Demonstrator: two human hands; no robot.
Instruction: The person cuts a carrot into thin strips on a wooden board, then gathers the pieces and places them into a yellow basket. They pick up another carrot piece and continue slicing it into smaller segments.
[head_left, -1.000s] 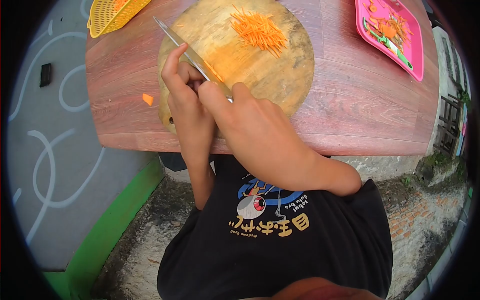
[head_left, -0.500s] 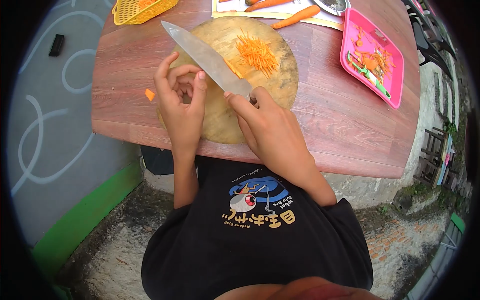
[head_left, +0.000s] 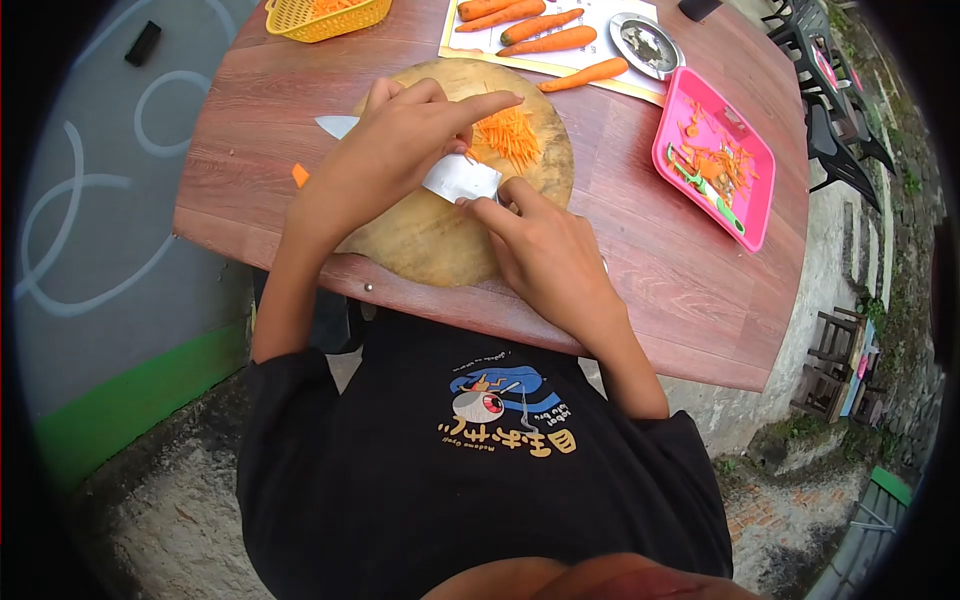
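My right hand (head_left: 550,250) is wrapped round the handle of a large knife (head_left: 462,179), whose blade lies over the round wooden board (head_left: 430,240) and points left. Reaching across the blade, my left hand (head_left: 405,140) hides its middle; the index finger is stretched out and the other fingers are bent down at a bit of orange carrot by the blade. Whether they grip it I cannot make out. Just beyond is a pile of shredded carrot (head_left: 510,137) on the board.
A yellow basket (head_left: 330,24) is at the back left. Whole carrots (head_left: 548,42) lie on a printed sheet beside a metal dish (head_left: 647,46). At the right, a pink tray (head_left: 757,213) holds peelings and a green peeler (head_left: 708,190). An orange piece (head_left: 300,175) lies left.
My left hand has moved right and forward, from beside the knife to over its blade, and its index finger has straightened. My right hand still holds the knife. The camera view has shifted.
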